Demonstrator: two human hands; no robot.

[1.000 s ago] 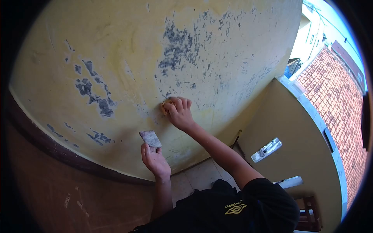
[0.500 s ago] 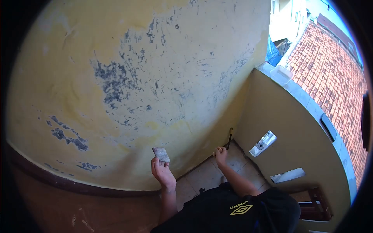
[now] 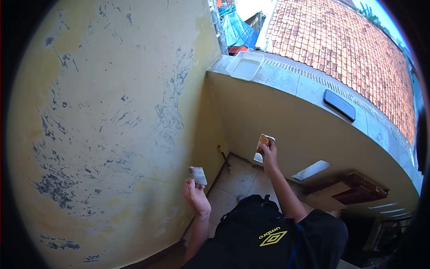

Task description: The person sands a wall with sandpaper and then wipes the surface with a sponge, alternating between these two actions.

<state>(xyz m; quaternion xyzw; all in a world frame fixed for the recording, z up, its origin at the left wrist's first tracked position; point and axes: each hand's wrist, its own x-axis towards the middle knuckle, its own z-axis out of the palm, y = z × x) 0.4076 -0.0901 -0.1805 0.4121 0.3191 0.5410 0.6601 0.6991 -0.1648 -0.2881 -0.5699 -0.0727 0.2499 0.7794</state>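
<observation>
The left hand [image 3: 197, 199] holds a thin grey slab [image 3: 198, 176] pinched between thumb and fingertips, near the yellow wall [image 3: 148, 193] with its scuffed grey patches; most of the slab juts free above the fingers. The right hand [image 3: 268, 157] is bent around a small orange-brown pad [image 3: 263, 141], perhaps a sponge, its digits drawn in on it; pad and hand are in front of a slot in the low wall, below the ledge [image 3: 286, 84]. How firmly either grip presses cannot be told.

On the ledge, a clear plastic tub [image 3: 246, 66] sits at the end by the yellow wall, close to the inner edge; whether it holds liquid is hard to tell. Farther along, a phone [image 3: 339, 106] lies near that same inner edge.

The likeliest trouble seems a knock: an arm raised carelessly could tip the tub or push the phone off, since both are so near the edge. The slab could twist loose if struck on its exposed end, and the pad might slip through the slot if the fingers relaxed there
</observation>
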